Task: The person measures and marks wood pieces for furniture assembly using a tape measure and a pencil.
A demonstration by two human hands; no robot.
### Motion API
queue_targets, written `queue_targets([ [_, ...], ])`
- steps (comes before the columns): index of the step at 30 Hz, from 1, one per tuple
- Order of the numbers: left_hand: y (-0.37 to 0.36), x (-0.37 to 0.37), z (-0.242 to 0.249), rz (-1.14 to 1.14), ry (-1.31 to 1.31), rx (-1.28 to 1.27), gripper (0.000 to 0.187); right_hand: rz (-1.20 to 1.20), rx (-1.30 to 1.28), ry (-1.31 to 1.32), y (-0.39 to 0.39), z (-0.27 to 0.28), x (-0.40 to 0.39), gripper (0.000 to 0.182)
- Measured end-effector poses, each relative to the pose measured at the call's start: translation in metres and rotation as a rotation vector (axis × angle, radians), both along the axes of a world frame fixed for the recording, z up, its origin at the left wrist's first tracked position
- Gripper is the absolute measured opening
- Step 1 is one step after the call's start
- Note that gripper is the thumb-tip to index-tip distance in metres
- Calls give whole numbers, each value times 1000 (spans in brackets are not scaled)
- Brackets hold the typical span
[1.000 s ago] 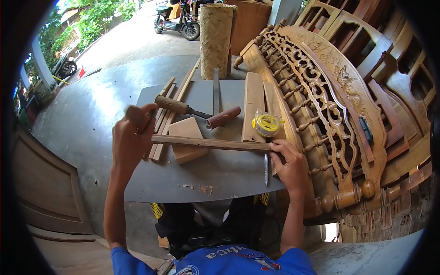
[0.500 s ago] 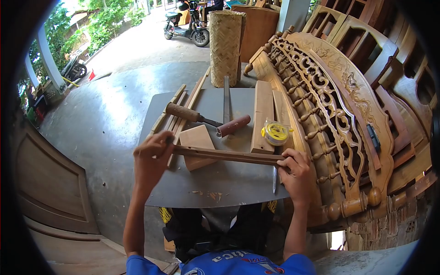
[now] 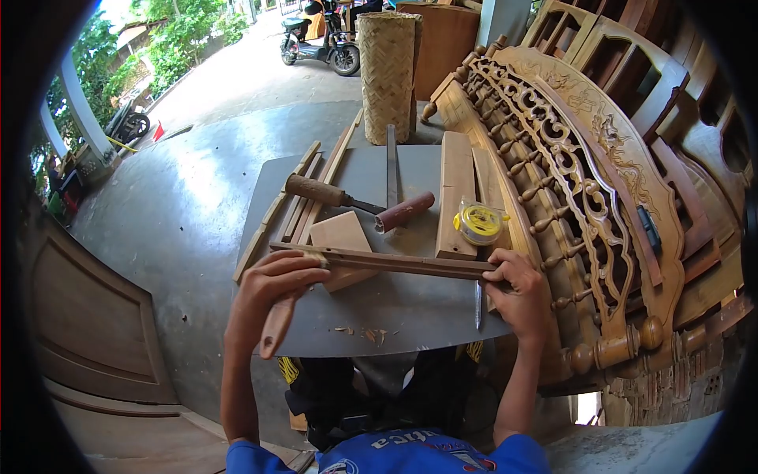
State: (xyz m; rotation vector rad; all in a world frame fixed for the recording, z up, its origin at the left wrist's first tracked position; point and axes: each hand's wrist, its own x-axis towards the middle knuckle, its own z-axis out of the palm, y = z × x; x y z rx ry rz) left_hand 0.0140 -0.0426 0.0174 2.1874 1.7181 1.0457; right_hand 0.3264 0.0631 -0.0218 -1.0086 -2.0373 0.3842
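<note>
A long thin wooden strip lies crosswise over the near part of the grey table. My right hand is closed on its right end. In my left hand is a brush with a wooden handle, which points down toward me; its pale bristles touch or nearly touch the strip's left part. A wooden block sits partly beneath the strip. Behind lie a chisel with a wooden handle and a reddish-brown cylinder. A yellow tape measure rests on a thick board.
Long strips lie along the table's left side. A metal bar points away from me, and a thin pointed tool is near my right hand. Wood shavings lie near the front edge. A carved wooden panel leans at the right.
My left hand has moved down and slightly left, and the brush in it now shows clearly. The strip's left end is now uncovered. The view has shifted slightly.
</note>
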Motion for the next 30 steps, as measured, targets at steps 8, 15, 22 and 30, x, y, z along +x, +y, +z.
queue_targets([
  [8, 31, 67, -15, -315, 113, 113, 41, -11, 2, 23, -1, -1, 0, 20],
  [15, 20, 37, -12, -157, 6, 29, 34, -13, -39, 63, -1, 0, 1, 20],
  [22, -8, -48, -1, 327, 22, 133, 25, -35, -29, 62, -3, 1, -1, 20],
  [30, -14, 49, 18, -147, 289, 50, 23, 246, 146, 16, -52, 40, -21, 48],
])
